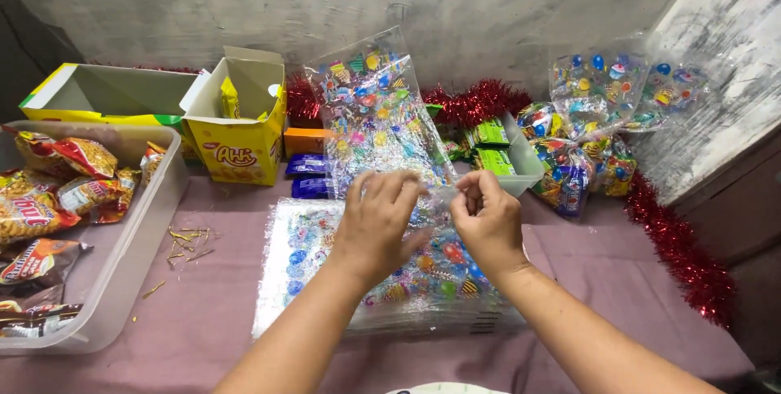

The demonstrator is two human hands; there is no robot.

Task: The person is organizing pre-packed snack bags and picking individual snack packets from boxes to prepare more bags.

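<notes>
Table (203, 313), covered in a mauve cloth, runs from the near edge back to a grey plaster wall. Bare cloth lies between the tub and the bag stack, and again at right front.

Large clear plastic tub (142, 223), left edge of the table: holds red, orange and brown snack packets (49, 191) piled loosely, some slipping over its near end.

Open yellow-and-green cardboard carton (106, 93), back left, lid flaps up; inside cannot be seen. Just beside it a smaller yellow cardboard box (240, 138), top flaps open, one yellow packet showing at its mouth.

Flat stack of clear cellophane bags printed with coloured balloons (309, 256), centre of the table, under both forearms.

One printed clear cellophane bag (374, 117) stands lifted above the stack, tilted back toward the wall, its lower edge at the hands. Left hand (376, 227): fingers curled closed, pinching that lower edge. Right hand (486, 219): fingers likewise pinched shut on the same edge, just beside the left.

Small clear tray (525, 166), behind the right hand, holds green wrapped sweets (490, 146).

Filled balloon-print gift bags (586, 158), back right, clustered near the wall; more printed cellophane leans above them.

Red tinsel garland (683, 256) trails along the right edge of the table and along the wall foot.

Blue wrapped bars (307, 176) and an orange pack (303, 140) sit behind the stack. Gold twist ties (189, 243) lie scattered near the tub.
</notes>
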